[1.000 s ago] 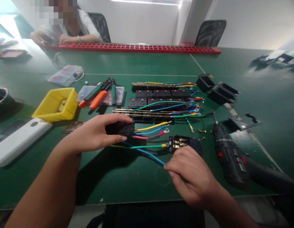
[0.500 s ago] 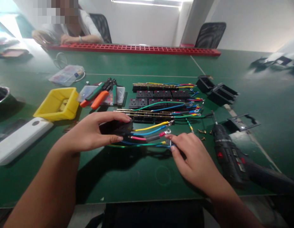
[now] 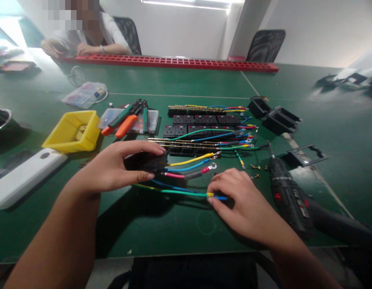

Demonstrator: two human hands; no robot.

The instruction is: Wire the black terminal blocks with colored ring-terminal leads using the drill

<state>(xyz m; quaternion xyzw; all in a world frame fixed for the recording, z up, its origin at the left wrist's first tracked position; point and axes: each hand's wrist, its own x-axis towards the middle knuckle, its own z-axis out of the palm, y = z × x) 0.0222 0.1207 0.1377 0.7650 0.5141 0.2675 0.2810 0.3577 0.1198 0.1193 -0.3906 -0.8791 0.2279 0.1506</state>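
Observation:
My left hand (image 3: 122,166) is closed around a black socket strip (image 3: 146,161), thumb in front and fingers over the top. From its right end run a yellow wire (image 3: 190,160), a blue wire (image 3: 192,165) and a red wire in black sleeving (image 3: 192,175) with a ring terminal. Lower down, my right hand (image 3: 234,196) pinches a green wire (image 3: 182,193) at its yellow terminal sleeve; a blue wire end also passes under the fingers. Behind my hands lie several socket strips (image 3: 201,130) with coloured wires and brass bars.
A cordless screwdriver (image 3: 290,196) lies at the right, near loose screws (image 3: 255,167) and black plastic housings (image 3: 280,118). On the left are a yellow bin (image 3: 70,144), wire strippers (image 3: 126,120) and a white box (image 3: 26,178). Across the table a person sits behind a red grid strip (image 3: 174,62).
My right hand has moved slightly down and left, away from the red wire's terminal, and now grips the green wire, which is pulled lower. My left hand stays nearly still.

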